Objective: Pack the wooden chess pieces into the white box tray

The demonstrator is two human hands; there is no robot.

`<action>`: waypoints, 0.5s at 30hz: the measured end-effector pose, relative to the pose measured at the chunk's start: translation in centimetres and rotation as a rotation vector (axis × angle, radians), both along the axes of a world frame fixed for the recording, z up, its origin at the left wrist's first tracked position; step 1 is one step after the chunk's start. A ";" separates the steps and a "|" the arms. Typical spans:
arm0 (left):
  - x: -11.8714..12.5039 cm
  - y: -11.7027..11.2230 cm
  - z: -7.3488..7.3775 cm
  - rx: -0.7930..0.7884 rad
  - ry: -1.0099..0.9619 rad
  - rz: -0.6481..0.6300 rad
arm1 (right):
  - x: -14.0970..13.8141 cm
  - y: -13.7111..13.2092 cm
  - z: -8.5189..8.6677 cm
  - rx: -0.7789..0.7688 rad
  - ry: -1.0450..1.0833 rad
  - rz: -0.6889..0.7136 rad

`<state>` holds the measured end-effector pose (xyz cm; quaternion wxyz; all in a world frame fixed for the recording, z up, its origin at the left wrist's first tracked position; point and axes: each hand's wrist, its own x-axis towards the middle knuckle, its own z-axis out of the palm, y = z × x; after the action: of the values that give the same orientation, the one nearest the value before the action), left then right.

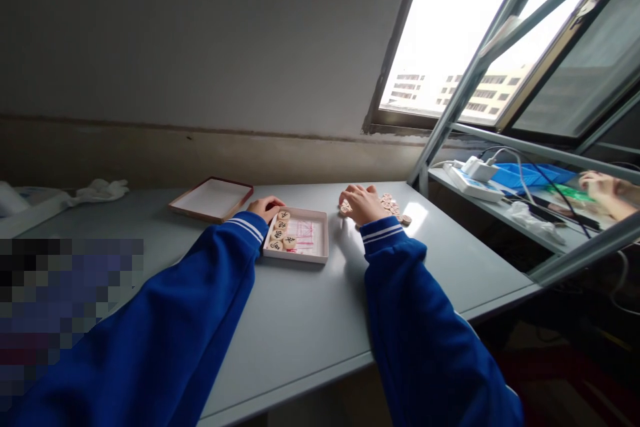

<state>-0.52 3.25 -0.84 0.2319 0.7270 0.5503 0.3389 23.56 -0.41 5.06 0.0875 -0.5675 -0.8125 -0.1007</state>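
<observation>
A shallow white box lies on the grey table, with a column of round wooden chess pieces along its left side and a folded paper board under them. My left hand rests curled at the box's far left corner, touching it. My right hand lies on a loose pile of wooden pieces to the right of the box, fingers bent down over them. Both arms wear blue sleeves with white cuffs.
The box's lid lies open-side up to the left. White cloth sits at the far left by the wall. Behind a metal frame on the right, a shelf holds a power strip, cables, and another person's hand.
</observation>
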 end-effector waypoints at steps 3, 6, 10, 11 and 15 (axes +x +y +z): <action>0.0 -0.1 0.1 -0.004 -0.012 -0.014 | -0.7 0.1 0.1 -0.010 0.064 0.061; 0.0 -0.2 0.1 -0.010 -0.011 -0.026 | -2.2 -0.1 0.0 -0.204 0.175 0.282; 0.0 0.0 0.0 -0.015 0.008 -0.014 | -4.6 -0.8 -0.9 -0.406 0.224 0.540; 0.0 0.0 0.0 -0.019 0.014 -0.010 | -5.1 -1.0 -1.2 -0.400 0.220 0.561; 0.0 -0.1 0.0 -0.033 0.005 -0.017 | -6.3 -1.3 -2.2 -0.308 0.237 0.585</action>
<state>-0.57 3.14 -0.83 0.2455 0.7286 0.5503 0.3258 17.30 -1.70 2.88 0.1197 -0.3250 -0.9306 0.1188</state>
